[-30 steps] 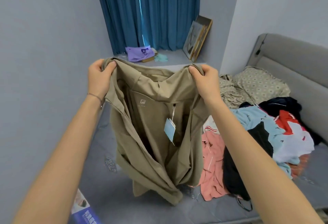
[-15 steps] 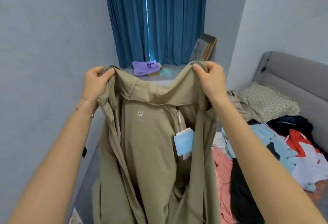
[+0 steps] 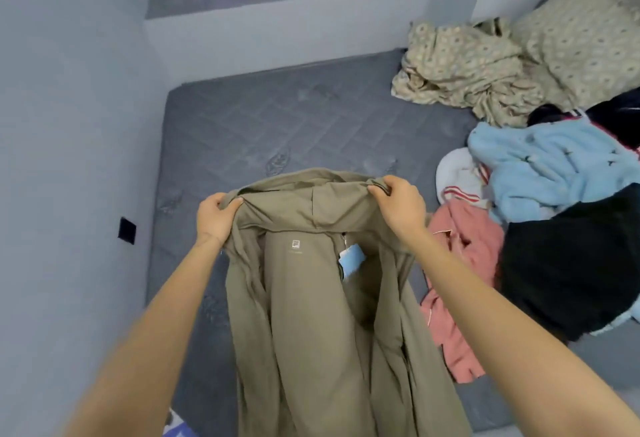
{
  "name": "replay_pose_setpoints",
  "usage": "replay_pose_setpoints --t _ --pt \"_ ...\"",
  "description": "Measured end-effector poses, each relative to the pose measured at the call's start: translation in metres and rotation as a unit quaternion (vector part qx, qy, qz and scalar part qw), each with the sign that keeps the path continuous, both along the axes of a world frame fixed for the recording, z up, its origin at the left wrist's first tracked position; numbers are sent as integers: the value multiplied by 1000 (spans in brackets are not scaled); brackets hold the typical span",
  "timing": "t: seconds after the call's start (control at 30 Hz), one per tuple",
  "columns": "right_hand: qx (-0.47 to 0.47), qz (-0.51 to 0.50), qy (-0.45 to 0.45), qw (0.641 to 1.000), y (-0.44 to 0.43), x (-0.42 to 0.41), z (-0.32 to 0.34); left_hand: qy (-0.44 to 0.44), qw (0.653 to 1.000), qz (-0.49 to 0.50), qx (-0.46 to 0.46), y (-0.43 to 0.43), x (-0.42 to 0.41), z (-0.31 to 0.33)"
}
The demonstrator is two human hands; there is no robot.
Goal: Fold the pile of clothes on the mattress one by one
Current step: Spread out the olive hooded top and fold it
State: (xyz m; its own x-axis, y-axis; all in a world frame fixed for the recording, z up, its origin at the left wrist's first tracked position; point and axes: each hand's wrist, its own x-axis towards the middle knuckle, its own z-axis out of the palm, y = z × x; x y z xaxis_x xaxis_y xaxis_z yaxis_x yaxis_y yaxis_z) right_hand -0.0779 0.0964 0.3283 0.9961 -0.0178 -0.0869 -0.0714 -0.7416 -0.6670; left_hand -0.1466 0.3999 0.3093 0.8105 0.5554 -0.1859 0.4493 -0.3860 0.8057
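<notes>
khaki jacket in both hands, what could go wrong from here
The khaki jacket hangs bunched between the left hand and right hand; laid down so, it may fold crooked. Its blue tag dangles inside and could get trapped in a fold. The pink garment lies close by; the jacket may land on it.

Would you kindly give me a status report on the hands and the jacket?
Left hand, right hand: each grips the jacket at its top edge. Jacket hangs open, tag showing. Pile of clothes to the right on the mattress.
</notes>
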Motion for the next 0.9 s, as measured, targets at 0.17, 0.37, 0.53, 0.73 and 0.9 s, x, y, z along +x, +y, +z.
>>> replay_pose_setpoints --t 0.17,0.37,0.53,0.73,0.9 --pt "-10 -21 26 999 43 79 -94 14 1000 -16 9 32 81 -100" --pt "-41 -24 38 998 59 140 -199 37 998 -33 39 56 135 -215" --pt "-104 29 29 994 54 139 -254 76 979 -79 172 44 133 -275" --pt "-126 51 73 988 25 99 -289 93 948 -159 258 -5 106 -300" --pt "-137 70 115 981 -25 61 -321 97 927 -229 280 -61 64 -319"
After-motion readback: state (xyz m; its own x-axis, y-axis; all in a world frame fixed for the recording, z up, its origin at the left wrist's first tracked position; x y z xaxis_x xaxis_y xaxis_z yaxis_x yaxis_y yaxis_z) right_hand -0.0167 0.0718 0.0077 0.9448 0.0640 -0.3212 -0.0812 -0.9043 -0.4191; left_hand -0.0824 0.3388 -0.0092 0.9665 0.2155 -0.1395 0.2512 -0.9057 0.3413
